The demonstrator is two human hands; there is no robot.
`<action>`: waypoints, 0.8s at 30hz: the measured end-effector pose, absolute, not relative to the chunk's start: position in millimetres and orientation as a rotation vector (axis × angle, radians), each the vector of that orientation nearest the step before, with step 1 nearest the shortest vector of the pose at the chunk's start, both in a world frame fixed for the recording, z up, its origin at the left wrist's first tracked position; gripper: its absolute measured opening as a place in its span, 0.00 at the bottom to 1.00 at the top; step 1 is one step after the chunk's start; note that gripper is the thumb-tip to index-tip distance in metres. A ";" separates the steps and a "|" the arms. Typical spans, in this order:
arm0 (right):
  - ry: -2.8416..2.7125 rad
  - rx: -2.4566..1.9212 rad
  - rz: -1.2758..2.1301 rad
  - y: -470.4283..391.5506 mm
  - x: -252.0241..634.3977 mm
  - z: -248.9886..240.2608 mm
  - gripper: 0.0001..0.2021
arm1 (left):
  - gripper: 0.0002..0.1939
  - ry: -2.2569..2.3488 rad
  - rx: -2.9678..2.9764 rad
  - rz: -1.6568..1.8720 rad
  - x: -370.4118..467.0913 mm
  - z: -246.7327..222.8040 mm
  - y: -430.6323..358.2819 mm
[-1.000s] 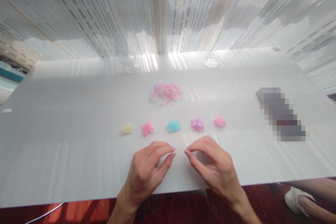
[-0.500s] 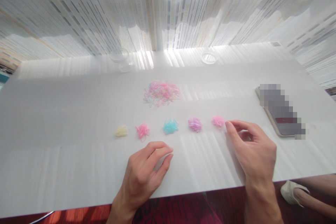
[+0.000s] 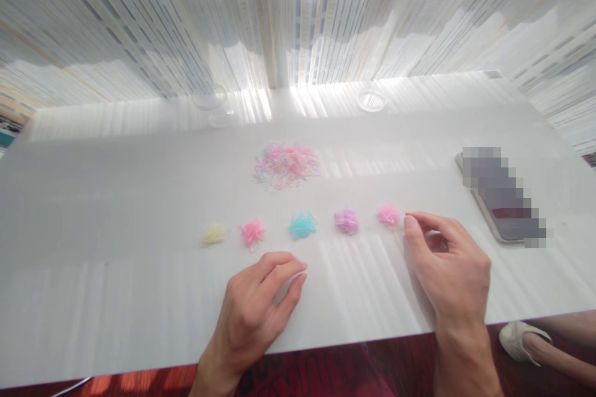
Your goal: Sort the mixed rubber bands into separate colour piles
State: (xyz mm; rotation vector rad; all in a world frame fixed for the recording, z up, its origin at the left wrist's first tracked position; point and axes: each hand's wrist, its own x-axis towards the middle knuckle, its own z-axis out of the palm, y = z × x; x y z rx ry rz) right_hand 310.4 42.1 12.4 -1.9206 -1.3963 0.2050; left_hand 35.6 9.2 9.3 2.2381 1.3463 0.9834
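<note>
A row of small piles of what look like tiny rubber bands lies across the white table: yellow [image 3: 213, 235], deep pink [image 3: 252, 232], turquoise [image 3: 302, 224], purple [image 3: 347, 222] and light pink [image 3: 388, 215]. Behind the row is a larger mixed-colour pile [image 3: 286, 165]. My right hand [image 3: 447, 254] is just right of the light pink pile, apart from it, thumb and index fingertips pinched together. Anything between them is too small to make out. Below the turquoise pile my left hand [image 3: 265, 298] rests, fingers curved and a gap between thumb and index, holding nothing.
A phone [image 3: 505, 201] lies on the right side of the table [image 3: 116, 198]. Clear round lids or dishes [image 3: 209, 98] [image 3: 372, 100] stand along the back edge by a striped curtain [image 3: 279, 12]. At lower right, a foot in a pale shoe [image 3: 519, 341] shows beneath the table.
My right hand has shifted very slightly right, away from the light pink pile. My left hand and the piles look unchanged; the view has moved a little.
</note>
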 end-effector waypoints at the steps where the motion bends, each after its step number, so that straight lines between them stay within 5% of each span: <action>1: -1.410 -1.911 0.196 42.1 310.8 11.7 0.10 | 0.09 1.347 2.238 0.984 35.4 8.9 9.2; 24: -1.586 -1.728 0.162 46.9 315.5 9.4 0.13 | 0.09 1.099 2.277 1.031 27.9 36.6 7.8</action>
